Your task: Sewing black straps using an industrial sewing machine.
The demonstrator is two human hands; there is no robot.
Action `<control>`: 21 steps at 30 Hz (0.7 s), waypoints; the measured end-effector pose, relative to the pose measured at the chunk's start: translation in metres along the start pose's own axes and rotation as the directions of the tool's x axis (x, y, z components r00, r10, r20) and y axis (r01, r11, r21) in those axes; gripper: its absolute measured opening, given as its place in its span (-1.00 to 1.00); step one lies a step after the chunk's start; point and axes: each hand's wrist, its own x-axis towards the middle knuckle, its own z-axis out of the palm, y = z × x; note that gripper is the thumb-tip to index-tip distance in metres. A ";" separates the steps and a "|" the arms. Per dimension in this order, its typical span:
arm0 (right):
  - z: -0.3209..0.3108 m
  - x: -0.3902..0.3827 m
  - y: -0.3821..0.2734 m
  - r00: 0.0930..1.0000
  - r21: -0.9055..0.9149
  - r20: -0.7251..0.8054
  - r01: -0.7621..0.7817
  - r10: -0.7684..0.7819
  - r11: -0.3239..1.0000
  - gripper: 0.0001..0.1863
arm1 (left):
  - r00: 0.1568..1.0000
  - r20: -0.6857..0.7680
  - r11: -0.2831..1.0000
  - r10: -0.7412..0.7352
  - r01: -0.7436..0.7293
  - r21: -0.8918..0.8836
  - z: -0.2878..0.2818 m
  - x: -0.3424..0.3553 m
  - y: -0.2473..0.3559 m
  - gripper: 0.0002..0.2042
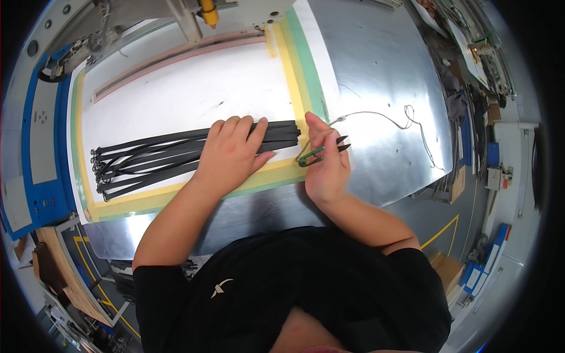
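Note:
Several long black straps lie side by side on the white sheet, with small metal hooks or rings at their left ends. My left hand is over the bundle towards its right end, fingers curved across the straps and thumb on the near side. Just beyond the straps' right ends, my right hand is closed around thread snips with black tips and a green part. A thin cord runs from near the snips, loops over the metal table and trails right. The straps under my left palm are hidden.
The white sheet is edged with yellow and green tape on the metal table. A long pinkish bar lies behind the straps, below machine parts with a yellow nozzle. A blue machine panel stands left.

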 end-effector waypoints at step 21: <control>0.019 0.052 -0.016 0.673 -0.699 0.707 0.713 0.220 0.065 -0.33 | 0.895 0.004 0.891 -0.445 0.443 0.105 -0.103 -0.105 -0.128 -0.21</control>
